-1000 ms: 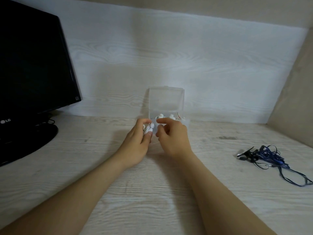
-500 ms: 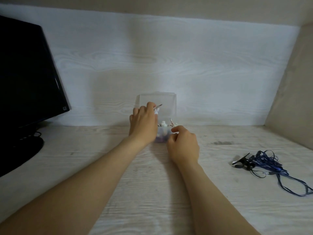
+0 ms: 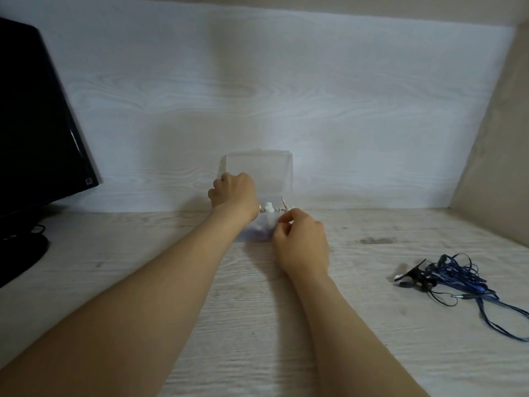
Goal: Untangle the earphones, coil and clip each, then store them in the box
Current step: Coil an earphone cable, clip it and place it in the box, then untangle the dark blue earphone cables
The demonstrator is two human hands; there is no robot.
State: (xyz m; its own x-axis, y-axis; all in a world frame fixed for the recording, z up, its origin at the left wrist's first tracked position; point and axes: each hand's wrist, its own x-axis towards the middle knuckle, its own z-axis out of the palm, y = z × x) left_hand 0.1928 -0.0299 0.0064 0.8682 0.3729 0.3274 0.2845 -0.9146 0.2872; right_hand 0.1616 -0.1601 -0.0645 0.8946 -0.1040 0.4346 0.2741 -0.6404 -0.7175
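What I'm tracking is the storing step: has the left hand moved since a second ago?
Yes. The left hand went from the near edge of the box farther back, in front of its raised lid.

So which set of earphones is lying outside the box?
The blue earphones, a loose tangle on the table at the far right; the white earphones sit in the clear box.

Dim, soft, even light, cool grey cast. Diffuse shadow on wall [image 3: 315, 81] above box [image 3: 259, 164]; darker one on tabletop [image 3: 86, 253] beside right hand [image 3: 300, 245]. Slight blur throughout; wide-angle bending at frame edges.
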